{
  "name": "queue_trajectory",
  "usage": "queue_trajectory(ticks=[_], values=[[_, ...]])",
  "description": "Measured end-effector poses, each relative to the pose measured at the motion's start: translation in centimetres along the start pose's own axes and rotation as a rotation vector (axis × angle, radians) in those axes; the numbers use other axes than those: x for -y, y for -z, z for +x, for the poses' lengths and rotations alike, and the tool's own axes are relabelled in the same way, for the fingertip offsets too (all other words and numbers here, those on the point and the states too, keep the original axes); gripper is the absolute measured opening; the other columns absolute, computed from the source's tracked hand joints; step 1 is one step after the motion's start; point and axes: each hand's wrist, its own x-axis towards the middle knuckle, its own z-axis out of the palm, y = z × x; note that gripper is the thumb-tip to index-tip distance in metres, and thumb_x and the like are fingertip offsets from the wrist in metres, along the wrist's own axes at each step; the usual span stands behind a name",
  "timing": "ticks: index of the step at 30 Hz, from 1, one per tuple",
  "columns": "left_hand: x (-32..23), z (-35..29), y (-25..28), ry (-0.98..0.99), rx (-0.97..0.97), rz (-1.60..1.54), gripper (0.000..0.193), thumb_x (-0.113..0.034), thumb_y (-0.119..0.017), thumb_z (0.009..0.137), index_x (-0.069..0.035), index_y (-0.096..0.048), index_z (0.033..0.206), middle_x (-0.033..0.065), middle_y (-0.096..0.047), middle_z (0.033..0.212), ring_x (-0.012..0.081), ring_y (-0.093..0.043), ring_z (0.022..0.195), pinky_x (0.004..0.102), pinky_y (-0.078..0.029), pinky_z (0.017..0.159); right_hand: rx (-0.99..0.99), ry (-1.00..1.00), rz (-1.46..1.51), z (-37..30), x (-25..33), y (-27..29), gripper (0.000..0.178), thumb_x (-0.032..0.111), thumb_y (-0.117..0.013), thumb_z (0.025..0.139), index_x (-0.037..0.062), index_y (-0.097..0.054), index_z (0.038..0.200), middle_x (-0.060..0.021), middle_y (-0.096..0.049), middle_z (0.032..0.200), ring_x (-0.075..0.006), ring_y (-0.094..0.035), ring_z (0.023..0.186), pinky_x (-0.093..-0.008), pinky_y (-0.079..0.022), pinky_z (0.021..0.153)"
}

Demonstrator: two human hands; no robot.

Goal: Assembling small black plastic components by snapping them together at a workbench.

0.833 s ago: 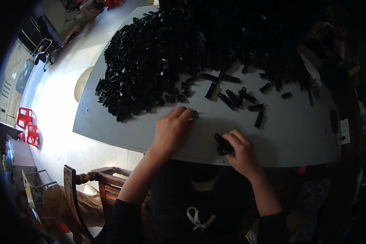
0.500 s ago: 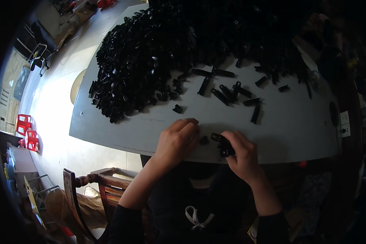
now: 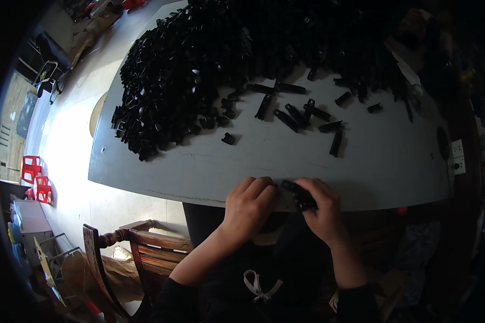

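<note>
My right hand (image 3: 322,209) is closed round black plastic parts (image 3: 303,198) at the table's near edge. One long piece of them points up and left toward my other hand; how many there are is too dark to tell. Just left of it, my left hand (image 3: 250,205) has its fingers curled and pressed together, knuckles up, and whatever they hold is hidden. Farther in on the grey table (image 3: 210,172) lies a small black curved piece (image 3: 228,139). Beyond are several loose, long black channel-shaped pieces (image 3: 286,121), some crossing each other.
A large heap of small black parts (image 3: 167,91) covers the far left and back of the table. On the left stand a wooden chair (image 3: 159,252) and red stools (image 3: 31,168) on the pale floor. A wall socket (image 3: 458,156) is at the right.
My left hand has moved right and nearer to me, up close to my right hand. The small dark piece that lay between my hands is no longer visible. The view has shifted slightly.
</note>
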Motion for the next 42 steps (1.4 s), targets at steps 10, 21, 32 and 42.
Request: queue_trajectory(ticks=[10, 21, 32, 42], values=[[-1.9, -0.4, 4.3, 0.058, 0.054, -0.498, 0.015, 0.000, -0.076, 0.069, -0.003, -0.066, 0.079, 0.0107, -0.067, 0.097, 0.0215, -0.068, 0.081, 0.0287, -0.055, 0.067, 0.132, 0.147, -0.175, -2.1, 2.6, 3.2, 0.031, 0.005, -0.073, 0.072, 0.0017, -0.065, 0.102, -0.0064, -0.058, 0.075, -0.0168, -0.061, 0.061, -0.0281, -0.047, 0.050], [-2.0, -1.0, 4.7, -0.083, 0.098, -0.439, 0.010, -0.001, -0.073, 0.072, -0.001, -0.065, 0.078, 0.0125, -0.066, 0.097, 0.0235, -0.067, 0.082, 0.0309, -0.055, 0.069, 0.168, 0.300, -0.197, -1.9, 2.9, 3.1, 0.031, 0.001, -0.073, 0.068, 0.0019, -0.066, 0.098, -0.0026, -0.051, 0.066, -0.0141, -0.056, 0.053, -0.0276, -0.043, 0.043], [-3.7, -1.8, 2.8, 0.031, 0.173, -1.399, 0.044, -0.032, -0.042, 0.100, 0.005, -0.063, 0.091, 0.0207, -0.068, 0.100, 0.0315, -0.067, 0.094, 0.0369, -0.051, 0.086, 0.166, 0.514, -0.032, -4.5, 3.8, -1.2, 0.011, 0.008, -0.066, 0.075, 0.0045, -0.067, 0.085, -0.0061, -0.061, 0.076, -0.0201, -0.062, 0.059, -0.0301, -0.050, 0.045], [3.5, 2.3, 2.7, 0.313, -0.286, -0.039, 0.010, -0.006, -0.063, 0.083, -0.005, -0.060, 0.093, 0.0095, -0.057, 0.077, 0.0247, -0.059, 0.064, 0.0347, -0.045, 0.055, -0.123, -0.026, -0.477, 2.2, -3.5, 4.5, 0.021, -0.001, -0.068, 0.075, 0.0062, -0.060, 0.093, -0.0115, -0.061, 0.088, -0.0277, -0.064, 0.079, -0.0380, -0.052, 0.067]])
